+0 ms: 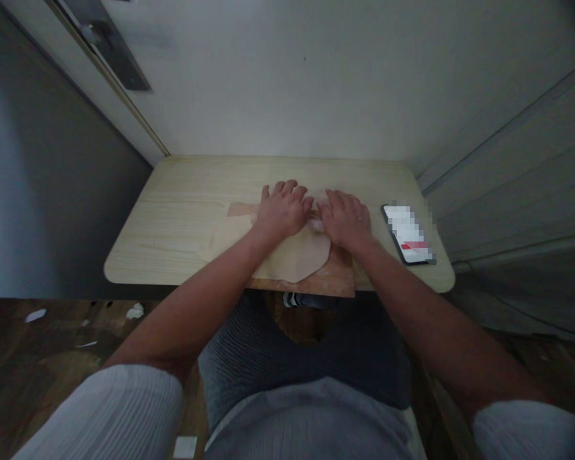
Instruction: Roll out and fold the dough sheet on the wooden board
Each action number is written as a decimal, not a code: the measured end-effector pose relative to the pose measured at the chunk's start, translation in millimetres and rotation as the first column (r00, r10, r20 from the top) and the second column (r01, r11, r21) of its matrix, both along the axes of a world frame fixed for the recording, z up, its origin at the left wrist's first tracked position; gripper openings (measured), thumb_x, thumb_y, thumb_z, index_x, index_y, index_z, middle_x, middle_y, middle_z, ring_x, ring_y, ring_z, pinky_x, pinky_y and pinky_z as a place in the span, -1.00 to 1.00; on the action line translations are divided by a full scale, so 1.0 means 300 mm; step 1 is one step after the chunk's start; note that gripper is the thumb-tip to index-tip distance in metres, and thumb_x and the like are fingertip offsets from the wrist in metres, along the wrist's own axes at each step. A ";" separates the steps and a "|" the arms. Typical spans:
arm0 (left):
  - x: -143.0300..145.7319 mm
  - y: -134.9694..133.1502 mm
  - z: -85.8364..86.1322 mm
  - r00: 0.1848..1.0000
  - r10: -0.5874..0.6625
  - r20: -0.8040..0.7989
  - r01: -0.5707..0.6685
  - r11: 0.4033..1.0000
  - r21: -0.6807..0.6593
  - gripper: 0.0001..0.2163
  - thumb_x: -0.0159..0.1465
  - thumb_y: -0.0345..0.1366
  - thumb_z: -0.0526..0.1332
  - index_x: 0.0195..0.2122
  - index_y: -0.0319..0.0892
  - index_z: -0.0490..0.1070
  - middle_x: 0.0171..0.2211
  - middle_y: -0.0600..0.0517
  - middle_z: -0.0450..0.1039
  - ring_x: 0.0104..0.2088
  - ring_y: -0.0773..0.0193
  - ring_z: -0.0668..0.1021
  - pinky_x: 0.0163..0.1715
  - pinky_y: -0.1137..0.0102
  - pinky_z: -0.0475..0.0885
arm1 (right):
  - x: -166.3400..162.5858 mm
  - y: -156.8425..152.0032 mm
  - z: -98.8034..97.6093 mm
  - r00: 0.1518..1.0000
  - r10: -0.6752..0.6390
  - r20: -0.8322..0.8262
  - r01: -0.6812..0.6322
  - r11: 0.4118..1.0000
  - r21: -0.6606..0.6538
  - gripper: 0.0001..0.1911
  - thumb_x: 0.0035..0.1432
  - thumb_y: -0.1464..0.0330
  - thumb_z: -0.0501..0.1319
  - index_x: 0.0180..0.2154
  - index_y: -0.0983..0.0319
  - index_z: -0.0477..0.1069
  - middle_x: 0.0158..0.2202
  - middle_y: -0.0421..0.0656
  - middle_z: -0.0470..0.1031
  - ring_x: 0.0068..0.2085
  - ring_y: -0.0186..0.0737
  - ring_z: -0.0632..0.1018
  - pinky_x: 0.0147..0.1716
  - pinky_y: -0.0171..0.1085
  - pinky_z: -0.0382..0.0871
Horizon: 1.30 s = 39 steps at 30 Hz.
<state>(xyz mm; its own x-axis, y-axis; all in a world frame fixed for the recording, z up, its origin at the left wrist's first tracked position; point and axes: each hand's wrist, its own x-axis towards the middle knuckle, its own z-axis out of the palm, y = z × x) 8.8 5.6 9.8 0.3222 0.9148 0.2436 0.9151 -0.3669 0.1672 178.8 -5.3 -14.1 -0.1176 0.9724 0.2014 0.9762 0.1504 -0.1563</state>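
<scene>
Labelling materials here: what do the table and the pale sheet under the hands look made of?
Table: pale wood or wood-look laminate, matt; grain lines show. Pale sheet: probably dough or clay, smooth, with a soft rounded edge; cannot tell which.

Dim, flat lighting is seen throughout; colours are washed toward grey. The brightest zones are the wall (316,83) and the far half of the table (182,191), so light is read as falling from above and ahead. Only faint, soft shadows are cast around the left hand (282,207) and right hand (345,220). The phone (409,234) screen glows; part of it is pixelated. The floor (52,345) is left dark and noisy. Strong wide-angle bending is seen at the edges, with the corners vignetted. The near sleeves are rendered soft.
</scene>
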 end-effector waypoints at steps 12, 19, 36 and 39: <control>-0.002 -0.137 -0.013 0.999 0.032 0.010 -0.033 0.999 0.041 -0.57 0.47 -0.08 -0.11 0.21 -0.04 0.37 0.29 -0.11 0.32 0.25 -0.03 0.33 0.27 -0.07 0.07 | -0.038 -0.167 0.001 0.998 -0.058 -0.010 0.058 0.994 0.088 -0.35 0.44 0.07 -0.19 0.31 0.34 0.23 0.30 0.15 0.31 0.30 0.20 0.24 0.24 0.24 -0.03; -0.015 -0.231 -0.011 1.000 0.030 -0.007 -0.030 0.998 0.047 -0.55 0.47 -0.07 -0.10 0.29 -0.02 0.29 0.35 -0.06 0.25 0.32 -0.03 0.27 0.29 -0.08 0.05 | -0.049 -0.269 0.004 0.999 -0.029 -0.020 0.031 0.995 0.096 -0.36 0.44 0.09 -0.17 0.30 0.34 0.20 0.32 0.19 0.26 0.31 0.15 0.24 0.25 0.23 0.01; -0.096 -0.437 0.016 0.999 -0.022 -0.047 0.022 1.000 0.000 -0.65 0.42 -0.15 0.08 0.20 0.00 0.37 0.16 -0.05 0.45 0.18 0.06 0.42 0.27 0.03 0.13 | -0.014 -0.489 -0.015 0.977 0.100 -0.190 -0.082 0.991 0.103 -0.49 0.44 0.19 -0.10 0.25 0.28 0.31 0.31 0.08 0.32 0.34 0.04 0.27 0.30 0.21 0.00; -0.104 -0.428 0.043 0.997 -0.036 -0.070 0.033 0.998 -0.047 -0.72 0.39 -0.16 0.14 0.08 -0.01 0.45 0.00 -0.06 0.51 0.06 0.05 0.47 0.14 0.09 0.25 | 0.024 -0.391 -0.003 0.947 0.088 -0.308 -0.059 0.993 0.102 -0.54 0.45 0.22 -0.10 0.12 0.25 0.43 0.21 0.02 0.45 0.28 -0.01 0.36 0.28 0.15 0.06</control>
